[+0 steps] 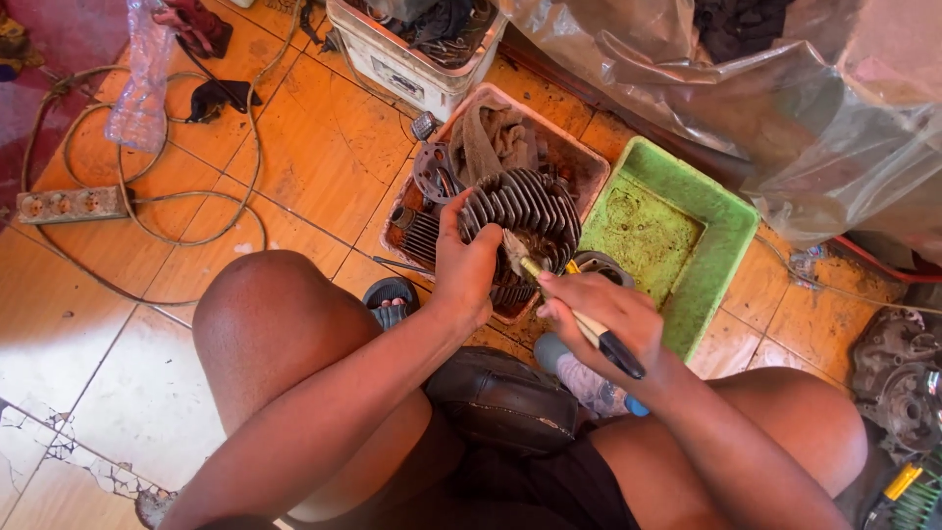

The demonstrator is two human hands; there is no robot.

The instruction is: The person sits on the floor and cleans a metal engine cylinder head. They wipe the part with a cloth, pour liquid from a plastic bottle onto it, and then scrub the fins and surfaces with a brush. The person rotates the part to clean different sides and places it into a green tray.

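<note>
Floor [294, 167] of orange tile carries everything; person sits low, knees wide, working between them. Clear plastic sheeting [785, 118] crowds the far right, white tub [392, 69] sits at the top, cable loops and power strip [69, 204] lie well left, so open room is mostly left-front tile. Green tray [721, 221] sits just right of the reddish tray [579, 147], which is full of parts and a rag. Finned engine cylinder [520, 211] is held over the reddish tray, tilted. Left hand [463, 270] has its grip wrapped on the cylinder's near edge, thumb over the fins. Right hand [599, 314] grip pinches a brush [589, 324], bristles touching the fins. Best to keep strokes short, along the fins, drips falling in the tray; green tray rim is close to the right elbow side.
</note>
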